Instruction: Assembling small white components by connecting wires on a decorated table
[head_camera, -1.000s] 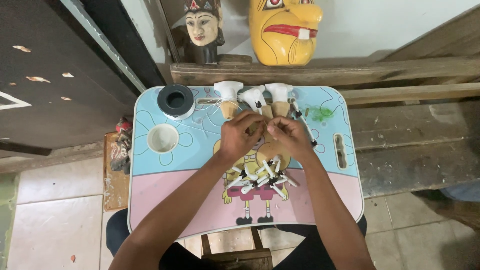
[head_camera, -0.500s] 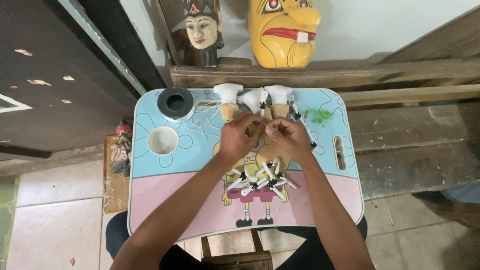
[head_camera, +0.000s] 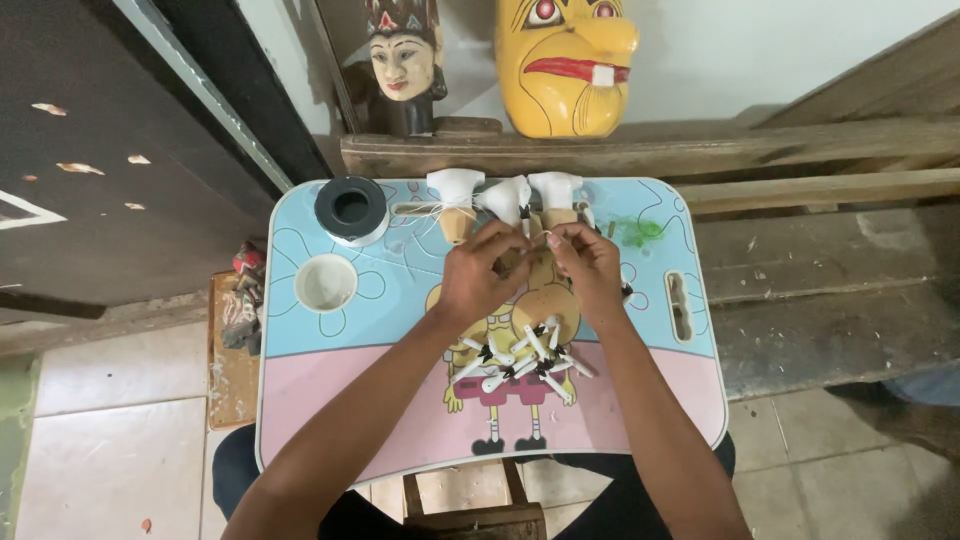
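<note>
Our fingers (head_camera: 520, 238) are pinching a small white piece (head_camera: 541, 241) between the left hand (head_camera: 478, 275) and right hand (head_camera: 590, 265), over the lap tray (head_camera: 400, 400). Nearer us, white pegs (head_camera: 520, 358) are lying heaped (loosely); beyond, three white-capped figures (head_camera: 505, 198) are standing, then a yellow mask (head_camera: 566, 62).

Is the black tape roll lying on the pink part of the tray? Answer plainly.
No. The black tape roll sits on the blue part of the tray, near its far left corner.
</note>
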